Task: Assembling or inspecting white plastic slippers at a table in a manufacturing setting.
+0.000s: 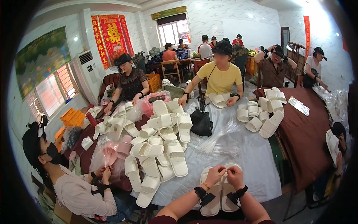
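A pair of white slippers (211, 206) lies side by side at the near edge of the table, soles pointing toward me. Over their far ends, my left hand (215, 176) and my right hand (235, 177) come close together with fingers curled into pinches. Anything between the fingertips is too small to make out. My wrists, in black bands, cover part of the slippers. Left of my hands rises a large heap of loose white slippers (175, 158).
Clear plastic sheeting (238, 156) covers the table around me. A black bag (201, 122) stands farther back, with more white slippers (271, 125) at right. A co-worker at left handles pink slippers (109, 155) in plastic. Another, in yellow (223, 80), sits across; brown cloth (298, 138) lies right.
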{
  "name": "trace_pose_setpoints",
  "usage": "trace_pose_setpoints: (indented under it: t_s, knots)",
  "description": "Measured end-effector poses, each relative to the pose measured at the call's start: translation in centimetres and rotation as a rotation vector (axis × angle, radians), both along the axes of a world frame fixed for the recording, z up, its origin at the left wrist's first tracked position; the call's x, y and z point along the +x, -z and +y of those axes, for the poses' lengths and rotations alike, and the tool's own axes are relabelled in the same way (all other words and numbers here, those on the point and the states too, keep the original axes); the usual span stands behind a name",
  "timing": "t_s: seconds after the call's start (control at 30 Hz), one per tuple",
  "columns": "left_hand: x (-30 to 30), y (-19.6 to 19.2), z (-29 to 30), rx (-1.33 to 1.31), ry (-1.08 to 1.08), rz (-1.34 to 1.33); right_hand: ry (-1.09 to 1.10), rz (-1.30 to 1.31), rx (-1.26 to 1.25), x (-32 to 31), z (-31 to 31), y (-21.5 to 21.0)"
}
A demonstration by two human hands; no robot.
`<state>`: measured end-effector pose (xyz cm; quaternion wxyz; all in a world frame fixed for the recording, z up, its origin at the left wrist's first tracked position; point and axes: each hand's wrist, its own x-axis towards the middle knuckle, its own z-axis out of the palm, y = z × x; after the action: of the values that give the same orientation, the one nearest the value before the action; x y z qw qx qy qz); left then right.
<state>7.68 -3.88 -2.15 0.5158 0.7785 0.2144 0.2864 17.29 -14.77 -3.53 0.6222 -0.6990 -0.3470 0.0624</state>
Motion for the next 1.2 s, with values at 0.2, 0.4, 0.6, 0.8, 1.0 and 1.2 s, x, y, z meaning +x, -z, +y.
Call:
trace_pose_setpoints:
  t_s: [0.2, 0.4, 0.6, 0.8, 1.0, 1.2]
  knots:
    - [0.2, 0.3, 0.0, -0.001, 0.040, 0.029, 0.001, -0.027, -0.015, 0.6, -0.1, 1.1]
    - [0.4, -0.6, 0.1, -0.040, 0.100, 0.089, 0.046, -0.058, -0.032, 0.6, -0.1, 0.9]
    - [0.1, -0.4, 1.1, 0.060, 0.082, 0.113, 0.014, 0.061, 0.036, 0.2, 0.3, 0.8]
    - [-4.8, -3.7, -1.1, 0.431, 0.130, 0.217, 0.067, 0.194, 0.148, 2.8, -1.5, 0.9]
    - [-11.0, -3.6, -3.9, 0.501, 0.374, 0.799, 0.167, 0.175, 0.007, 4.9, -5.5, 3.1]
    - [-7.0, -3.9, -4.8, 0.397, 0.203, 0.720, 0.057, 0.108, -0.072, 2.5, -5.7, 3.4]
